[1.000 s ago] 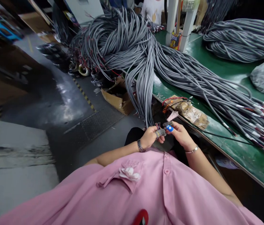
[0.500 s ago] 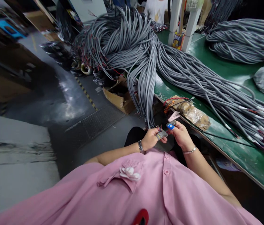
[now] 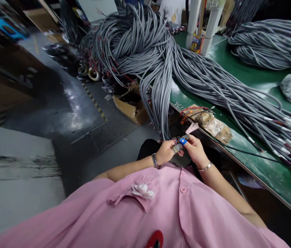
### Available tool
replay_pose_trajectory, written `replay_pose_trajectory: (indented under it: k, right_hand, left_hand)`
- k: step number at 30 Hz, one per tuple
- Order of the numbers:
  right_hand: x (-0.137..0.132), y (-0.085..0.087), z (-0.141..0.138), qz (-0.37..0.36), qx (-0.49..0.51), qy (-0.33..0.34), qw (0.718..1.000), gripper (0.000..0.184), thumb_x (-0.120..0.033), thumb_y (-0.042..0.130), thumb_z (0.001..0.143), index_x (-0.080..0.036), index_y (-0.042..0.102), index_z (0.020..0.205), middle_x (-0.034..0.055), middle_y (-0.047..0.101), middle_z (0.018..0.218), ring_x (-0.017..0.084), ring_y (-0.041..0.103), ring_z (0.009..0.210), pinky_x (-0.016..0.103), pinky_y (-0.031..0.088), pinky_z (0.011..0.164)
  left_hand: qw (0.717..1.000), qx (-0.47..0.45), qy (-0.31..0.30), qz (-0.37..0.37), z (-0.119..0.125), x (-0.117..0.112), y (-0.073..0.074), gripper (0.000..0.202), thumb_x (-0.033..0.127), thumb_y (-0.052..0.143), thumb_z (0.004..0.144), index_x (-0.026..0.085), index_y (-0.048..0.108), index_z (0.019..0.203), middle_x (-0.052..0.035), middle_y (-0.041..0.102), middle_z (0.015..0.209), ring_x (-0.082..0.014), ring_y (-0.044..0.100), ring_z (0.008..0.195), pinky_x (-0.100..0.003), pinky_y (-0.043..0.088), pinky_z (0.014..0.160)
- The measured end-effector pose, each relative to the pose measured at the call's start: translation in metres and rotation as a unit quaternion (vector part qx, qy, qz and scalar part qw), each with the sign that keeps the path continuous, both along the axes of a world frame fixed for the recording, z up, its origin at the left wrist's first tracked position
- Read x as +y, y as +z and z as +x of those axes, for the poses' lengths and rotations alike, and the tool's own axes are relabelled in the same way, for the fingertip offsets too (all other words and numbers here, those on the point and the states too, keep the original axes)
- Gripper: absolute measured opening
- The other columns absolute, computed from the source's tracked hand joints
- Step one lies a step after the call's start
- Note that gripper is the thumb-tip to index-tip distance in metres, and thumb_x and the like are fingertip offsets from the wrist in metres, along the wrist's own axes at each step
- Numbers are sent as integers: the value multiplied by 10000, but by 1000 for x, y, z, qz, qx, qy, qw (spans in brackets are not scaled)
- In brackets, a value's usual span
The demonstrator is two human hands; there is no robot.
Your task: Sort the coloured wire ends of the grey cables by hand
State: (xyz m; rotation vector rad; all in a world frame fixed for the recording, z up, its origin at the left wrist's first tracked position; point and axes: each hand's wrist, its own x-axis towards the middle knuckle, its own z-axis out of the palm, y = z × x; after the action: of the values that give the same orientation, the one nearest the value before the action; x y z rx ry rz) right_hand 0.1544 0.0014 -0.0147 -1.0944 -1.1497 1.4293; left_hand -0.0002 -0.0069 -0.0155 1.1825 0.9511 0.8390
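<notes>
Close in front of my body, my left hand (image 3: 166,151) is closed around the end of a grey cable, and a fan of thin coloured wires (image 3: 176,140) sticks up past its thumb. My right hand (image 3: 194,147) meets it there, thumb and forefinger pinched at the wire tips. Blue tape covers the right thumb, and grey wraps cover other fingertips. Which wire the right fingers grip is too small to tell. A hanging bundle of grey cables (image 3: 160,103) drops over the table edge just beyond my hands.
Long grey cables (image 3: 212,79) with stripped, white-tagged ends lie across the green table (image 3: 259,137). A taped cardboard piece (image 3: 212,127) and a pink clip (image 3: 192,128) sit at its edge. An open carton (image 3: 130,108) stands on the floor. Another coil (image 3: 271,44) rests at the back right.
My right hand has moved left and slightly down, bringing its thumb and forefinger to the fanned wires. My left hand has stayed almost in place.
</notes>
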Motion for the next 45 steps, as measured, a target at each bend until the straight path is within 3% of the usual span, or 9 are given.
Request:
replay_pose_trajectory:
  k: [9, 19, 24, 28, 35, 41, 45]
  right_hand:
    - [5, 1, -2, -2, -27, -30, 999, 249, -428, 727, 740, -196, 636, 747, -15, 597, 675, 120, 471, 596, 270, 397, 594]
    - [4, -8, 3, -55, 37, -33, 997, 231, -410, 716, 748, -203, 616, 727, -38, 525, 616, 106, 445, 560, 258, 410, 580]
    - [14, -9, 13, -132, 157, -53, 977, 372, -596, 609, 782, -227, 617, 825, 0, 606, 737, 125, 517, 592, 269, 475, 585]
    - [27, -1, 21, -127, 166, -42, 977, 517, -730, 531, 762, -233, 628, 865, 27, 641, 783, 137, 552, 618, 273, 501, 591]
    - [30, 0, 13, -62, 124, -103, 985, 439, -651, 598, 780, -213, 609, 802, 8, 611, 759, 111, 495, 589, 254, 463, 558]
    - [24, 5, 6, -66, 173, -82, 979, 360, -520, 724, 740, -217, 531, 740, -55, 435, 615, 84, 373, 509, 227, 383, 480]
    - [24, 5, 5, -73, 183, -121, 973, 402, -576, 711, 727, -217, 530, 731, -54, 448, 593, 83, 366, 495, 226, 394, 474]
  left_hand:
    - [995, -56, 73, -31, -3, 3, -5, 460, 561, 649, 778, 104, 630, 821, -97, 713, 701, -182, 682, 592, -283, 527, 593]
    - [992, -87, 85, -34, -6, 5, 0, 413, 507, 686, 763, 100, 639, 817, -49, 668, 619, -143, 632, 502, -237, 473, 497]
    - [991, -101, 73, -46, -9, 9, 14, 394, 500, 695, 756, 113, 619, 762, -20, 621, 545, -101, 544, 407, -215, 401, 418]
    - [992, -105, 57, -45, -3, 13, 24, 403, 513, 694, 748, 117, 619, 753, -18, 617, 542, -98, 527, 390, -216, 388, 400]
    - [997, -68, 40, -7, 9, 13, 24, 335, 453, 654, 803, 120, 638, 764, -11, 620, 560, -89, 531, 407, -212, 374, 416]
    - [998, -41, 50, 12, 6, 12, 19, 336, 455, 638, 814, 123, 631, 767, -12, 626, 569, -87, 530, 411, -208, 370, 418]
    - [997, -45, 58, 9, 4, 12, 20, 338, 457, 633, 817, 122, 633, 774, -13, 624, 567, -88, 529, 410, -208, 367, 415]
